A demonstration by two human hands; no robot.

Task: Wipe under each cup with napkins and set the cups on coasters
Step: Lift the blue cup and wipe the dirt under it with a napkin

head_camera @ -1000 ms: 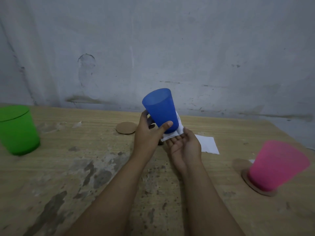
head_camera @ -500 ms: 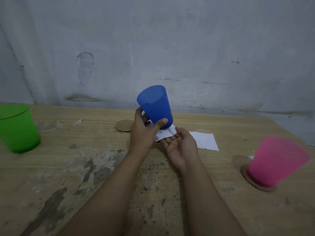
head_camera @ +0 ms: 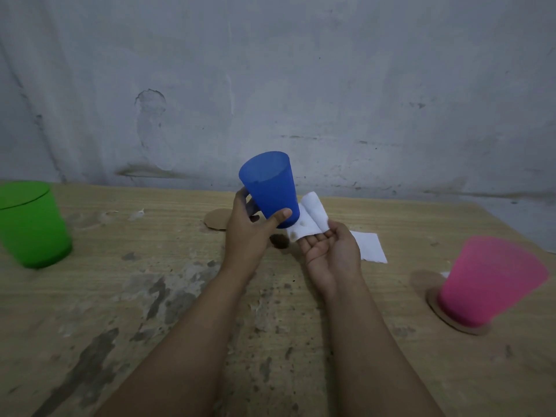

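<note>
Change: since a second ago we have tipped the blue cup (head_camera: pixel 268 188) further to the left, and the napkin (head_camera: pixel 307 221) has come away from its base, so the paper now shows beside the cup instead of under it.
Left hand (head_camera: pixel 248 233): our grip is curled round the lower part of the blue cup, thumb on the near side and fingers behind, holding it in the air above the tabletop (head_camera: pixel 168 299).
Blue cup: tilted, mouth toward the upper left, base toward the right hand.
Right hand (head_camera: pixel 331 254): palm up, fingers straight and relaxed; the folded napkin lies draped over the fingertips, just beside the cup's base. The napkin shows small brown spots.
Stain: a dark mark (head_camera: pixel 279 240) sits on the tabletop below the cup, between our hands.
Coasters: a bare brown coaster (head_camera: pixel 215 219) lies behind the left hand; another coaster (head_camera: pixel 457 323) lies under the pink cup (head_camera: pixel 490 281) on the right.
Green cup (head_camera: pixel 31 224): stands on the tabletop at the far left, well apart from our hands.
Spare napkin (head_camera: pixel 370 246): lies flat behind the right hand.
</note>
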